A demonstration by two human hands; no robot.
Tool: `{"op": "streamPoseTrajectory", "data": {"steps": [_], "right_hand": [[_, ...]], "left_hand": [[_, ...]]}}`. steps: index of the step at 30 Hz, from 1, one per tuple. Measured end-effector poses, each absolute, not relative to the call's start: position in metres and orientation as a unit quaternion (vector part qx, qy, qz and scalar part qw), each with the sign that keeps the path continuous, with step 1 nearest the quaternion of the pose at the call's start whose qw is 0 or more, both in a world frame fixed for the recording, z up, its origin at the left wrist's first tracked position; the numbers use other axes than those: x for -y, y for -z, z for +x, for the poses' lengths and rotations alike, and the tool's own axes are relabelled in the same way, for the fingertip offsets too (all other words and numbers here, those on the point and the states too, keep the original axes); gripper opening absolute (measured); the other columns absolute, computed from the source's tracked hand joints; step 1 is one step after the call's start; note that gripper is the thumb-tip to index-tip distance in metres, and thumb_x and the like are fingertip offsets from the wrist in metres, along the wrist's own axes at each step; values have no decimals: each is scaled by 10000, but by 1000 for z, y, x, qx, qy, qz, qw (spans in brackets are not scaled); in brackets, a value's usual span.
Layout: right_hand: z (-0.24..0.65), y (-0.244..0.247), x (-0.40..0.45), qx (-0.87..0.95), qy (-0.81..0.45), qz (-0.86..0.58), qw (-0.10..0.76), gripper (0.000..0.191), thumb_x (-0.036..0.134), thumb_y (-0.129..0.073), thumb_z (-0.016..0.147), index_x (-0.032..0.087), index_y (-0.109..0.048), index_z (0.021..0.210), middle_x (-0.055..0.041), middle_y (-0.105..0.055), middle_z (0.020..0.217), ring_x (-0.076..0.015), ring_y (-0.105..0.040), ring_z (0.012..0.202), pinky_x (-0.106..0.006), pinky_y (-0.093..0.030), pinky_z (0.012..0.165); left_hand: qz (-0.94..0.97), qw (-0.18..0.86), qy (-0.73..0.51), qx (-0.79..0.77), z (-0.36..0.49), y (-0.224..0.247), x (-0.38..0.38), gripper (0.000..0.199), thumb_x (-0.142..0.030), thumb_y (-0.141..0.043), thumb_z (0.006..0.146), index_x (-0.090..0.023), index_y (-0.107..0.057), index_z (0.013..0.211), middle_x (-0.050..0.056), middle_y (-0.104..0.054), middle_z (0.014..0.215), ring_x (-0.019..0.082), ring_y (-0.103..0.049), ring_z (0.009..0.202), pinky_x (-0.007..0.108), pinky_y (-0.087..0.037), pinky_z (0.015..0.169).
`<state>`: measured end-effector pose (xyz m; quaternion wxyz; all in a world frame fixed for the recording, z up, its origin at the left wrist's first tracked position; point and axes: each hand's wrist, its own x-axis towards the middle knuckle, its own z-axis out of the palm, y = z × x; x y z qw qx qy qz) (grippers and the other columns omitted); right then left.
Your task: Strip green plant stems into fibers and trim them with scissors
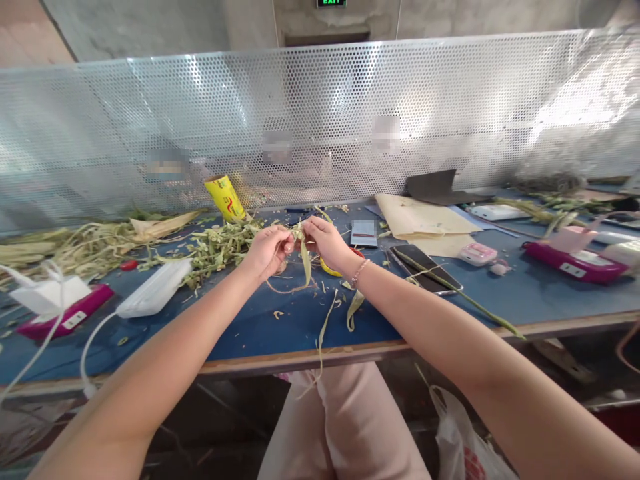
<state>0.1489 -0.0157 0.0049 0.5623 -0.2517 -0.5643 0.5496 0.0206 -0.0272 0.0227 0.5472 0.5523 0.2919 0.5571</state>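
Over the middle of the blue tabletop, my left hand (271, 251) and my right hand (324, 241) come close together, fingers closed in a pinch. Between them they hold a small bunch of pale green dried leaves (299, 233), from which one flat strip hangs down. A thin reddish strand curves below the left hand. Just behind the right wrist, a yellow ring-shaped object (329, 268) is partly hidden. A heap of dried green plant pieces (220, 245) lies left of the left hand.
A yellow tube (225, 198) stands tilted before the perforated metal screen (320, 127). A white power bank-like block (155, 288) and magenta power strip (65, 319) lie left. Rightward are a black phone (425, 269), a long green stem (470, 303), brown paper (430, 223) and a pink case (477, 254).
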Motion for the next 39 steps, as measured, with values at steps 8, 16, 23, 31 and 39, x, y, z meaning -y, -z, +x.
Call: {"op": "streamPoseTrajectory", "data": {"steps": [8, 16, 23, 31, 39], "right_hand": [[149, -5, 14, 542, -578, -244, 559, 283, 387, -526, 742, 195, -361, 616, 60, -380, 574, -61, -419, 536, -230, -448, 580], [157, 2, 2, 604, -525, -211, 561, 296, 433, -542, 730, 192, -398, 638, 59, -396, 581, -54, -417, 535, -202, -422, 553], [157, 2, 2, 640, -511, -209, 535, 225, 393, -528, 734, 186, -449, 695, 36, -486, 679, -72, -483, 651, -234, -447, 659], [163, -3, 7, 758, -316, -250, 513, 142, 269, -482, 747, 168, -468, 648, 0, -445, 746, -92, -451, 691, -234, -397, 634], [173, -7, 8, 864, -111, -280, 404, 280, 222, -389, 789, 179, -277, 536, 54, -295, 520, -64, -298, 525, -220, -240, 545]], "left_hand": [[571, 548, -540, -287, 20, -23, 27, 101, -91, -519, 601, -124, -492, 510, -19, -486, 461, 39, -415, 406, 182, -317, 421], [591, 561, -487, -314, 20, -21, 33, 122, -167, -572, 645, -133, -482, 571, -14, -517, 494, 52, -455, 416, 180, -338, 415], [584, 585, -466, -316, 21, -21, 35, 153, -212, -575, 698, -142, -461, 623, -23, -494, 489, 30, -387, 365, 159, -265, 363], [672, 453, -474, -344, 12, -13, 24, 178, -283, -535, 734, -158, -467, 627, -45, -457, 474, 49, -411, 420, 174, -314, 419], [654, 479, -460, -363, 13, -16, 26, 289, -272, -493, 738, -178, -300, 544, -95, -231, 427, 17, -200, 343, 157, -157, 357]]}}
